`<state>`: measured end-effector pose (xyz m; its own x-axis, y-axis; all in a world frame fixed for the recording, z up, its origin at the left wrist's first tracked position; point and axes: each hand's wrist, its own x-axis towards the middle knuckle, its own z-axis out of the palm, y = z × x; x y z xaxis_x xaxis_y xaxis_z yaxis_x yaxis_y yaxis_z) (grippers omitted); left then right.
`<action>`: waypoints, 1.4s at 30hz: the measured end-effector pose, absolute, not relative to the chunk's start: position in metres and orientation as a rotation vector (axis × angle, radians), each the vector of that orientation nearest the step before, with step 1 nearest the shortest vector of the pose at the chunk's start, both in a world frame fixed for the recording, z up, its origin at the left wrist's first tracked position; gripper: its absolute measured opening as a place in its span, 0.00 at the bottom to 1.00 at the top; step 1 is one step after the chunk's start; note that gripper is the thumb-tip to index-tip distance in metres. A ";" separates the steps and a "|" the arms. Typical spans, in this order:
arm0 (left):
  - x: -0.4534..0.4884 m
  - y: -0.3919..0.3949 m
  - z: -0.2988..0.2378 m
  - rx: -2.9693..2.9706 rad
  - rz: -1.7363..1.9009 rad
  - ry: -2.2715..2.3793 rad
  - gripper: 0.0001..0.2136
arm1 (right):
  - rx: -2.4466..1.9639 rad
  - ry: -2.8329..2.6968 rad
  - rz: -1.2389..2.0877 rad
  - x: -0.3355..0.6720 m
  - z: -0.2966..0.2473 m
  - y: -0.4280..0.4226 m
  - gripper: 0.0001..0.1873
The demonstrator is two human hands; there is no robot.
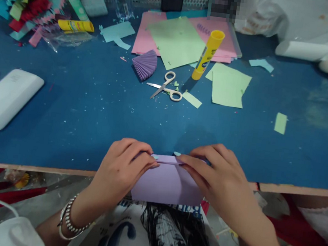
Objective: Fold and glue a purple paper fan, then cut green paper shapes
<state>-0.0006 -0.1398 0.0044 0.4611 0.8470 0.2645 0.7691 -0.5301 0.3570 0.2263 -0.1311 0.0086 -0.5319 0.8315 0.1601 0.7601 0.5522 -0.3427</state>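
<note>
Lilac paper (162, 186) spans the near edge of the tabletop (93, 123), its lower part jutting past the edge toward me, as my left fingers (143, 161) and right fingers (197, 165) pinch a narrow fold (167, 159) along its far side. Both sets are clamped on the paper, a short stretch of fold showing between them. Pleating looks to be the step in hand, at an early stage by my reckoning; the next move calls for even pressure outward along the fold. Beyond lies a pleated purple fan (145, 65), near scissors (164, 86) with parted blades and an upright glue stick (208, 55). My fingers hide the fold's ends, so I cannot tell how many layers it holds. At left, a white device (13, 98) is cut off; at top, a pixelated patch (227, 4) is unreadable.
</note>
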 end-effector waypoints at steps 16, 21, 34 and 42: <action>0.031 -0.174 -0.008 2.813 0.252 1.401 0.23 | -1.282 -2.405 0.407 0.227 0.003 -0.132 0.13; 0.033 -0.178 -0.015 2.813 0.259 1.421 0.23 | -1.296 -2.416 0.411 0.229 0.003 -0.134 0.12; 0.026 -0.172 -0.017 2.841 0.334 1.358 0.20 | -1.223 -2.616 0.086 0.219 -0.009 -0.155 0.21; 0.030 -0.173 -0.017 2.819 0.302 1.437 0.20 | -1.133 -2.726 0.031 0.228 -0.017 -0.151 0.29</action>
<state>0.0302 -0.1731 -0.0174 0.5736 0.7979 0.1851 0.8050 -0.5910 0.0529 0.2275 -0.1510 -0.0173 -0.6902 0.7045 0.1654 0.7005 0.7077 -0.0914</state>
